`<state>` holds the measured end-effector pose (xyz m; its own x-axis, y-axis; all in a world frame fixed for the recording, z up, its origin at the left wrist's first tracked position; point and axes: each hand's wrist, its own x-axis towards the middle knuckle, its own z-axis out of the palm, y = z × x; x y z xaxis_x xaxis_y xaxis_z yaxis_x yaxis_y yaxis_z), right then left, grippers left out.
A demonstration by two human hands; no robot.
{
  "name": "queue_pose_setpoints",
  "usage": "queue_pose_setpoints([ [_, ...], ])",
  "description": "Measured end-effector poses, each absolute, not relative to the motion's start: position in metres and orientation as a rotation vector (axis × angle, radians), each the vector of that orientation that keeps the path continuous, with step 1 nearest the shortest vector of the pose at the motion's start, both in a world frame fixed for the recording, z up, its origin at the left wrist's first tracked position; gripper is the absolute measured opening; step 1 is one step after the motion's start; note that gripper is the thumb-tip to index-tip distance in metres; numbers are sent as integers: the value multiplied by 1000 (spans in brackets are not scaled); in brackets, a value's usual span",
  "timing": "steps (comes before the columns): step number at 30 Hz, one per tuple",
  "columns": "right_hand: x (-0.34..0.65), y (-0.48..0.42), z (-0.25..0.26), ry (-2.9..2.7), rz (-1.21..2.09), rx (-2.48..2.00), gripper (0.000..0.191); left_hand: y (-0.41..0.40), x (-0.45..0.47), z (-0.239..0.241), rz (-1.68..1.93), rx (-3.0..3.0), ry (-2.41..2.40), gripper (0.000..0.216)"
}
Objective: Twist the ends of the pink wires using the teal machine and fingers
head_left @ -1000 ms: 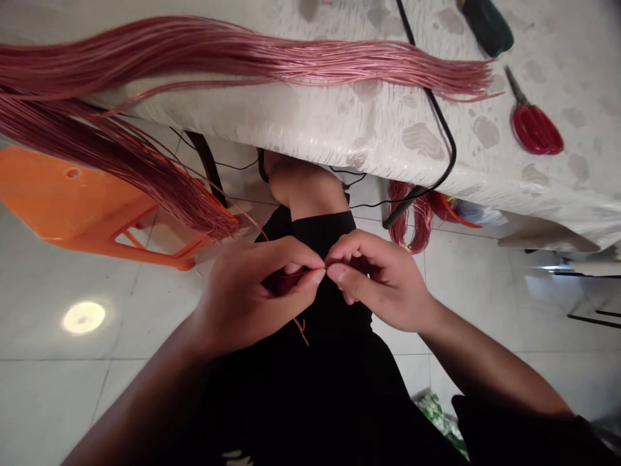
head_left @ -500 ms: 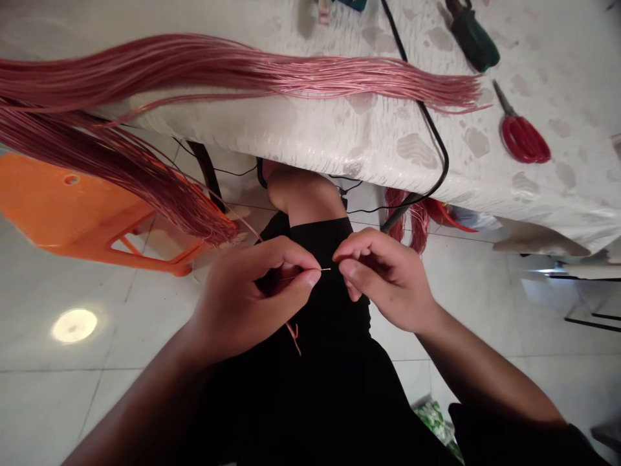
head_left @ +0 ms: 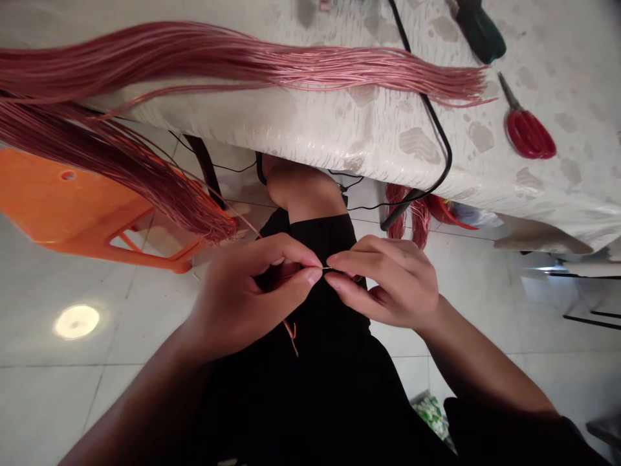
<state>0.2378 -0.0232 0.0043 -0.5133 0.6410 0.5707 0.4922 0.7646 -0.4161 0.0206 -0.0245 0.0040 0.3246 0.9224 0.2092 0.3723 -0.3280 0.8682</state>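
No legible text, no labels, brands, numbers or signs readable anywhere

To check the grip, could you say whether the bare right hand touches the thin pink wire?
Touching: the head view shows the thin pink wire pinched between fingers of the right hand.

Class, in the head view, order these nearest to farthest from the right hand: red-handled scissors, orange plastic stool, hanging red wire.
1. Hanging red wire, just beyond the right hand.
2. Red-handled scissors, on the table at right.
3. Orange plastic stool, at far left.
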Motion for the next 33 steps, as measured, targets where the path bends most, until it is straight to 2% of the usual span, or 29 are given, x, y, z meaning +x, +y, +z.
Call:
queue_pose_setpoints([
  [12, 241, -23, 4, -2223, 303, -804, 14, -26, 20, 5, 932, 1854, 1154, 13],
  [23, 239, -21, 8, -2221, 324, -820, 5, -27, 22, 1, 982, 1850, 1139, 12],
  [33, 237, -22, 11, -2208, 364, -831, 9, -25, 23, 1, 968, 1867, 1138, 11],
])
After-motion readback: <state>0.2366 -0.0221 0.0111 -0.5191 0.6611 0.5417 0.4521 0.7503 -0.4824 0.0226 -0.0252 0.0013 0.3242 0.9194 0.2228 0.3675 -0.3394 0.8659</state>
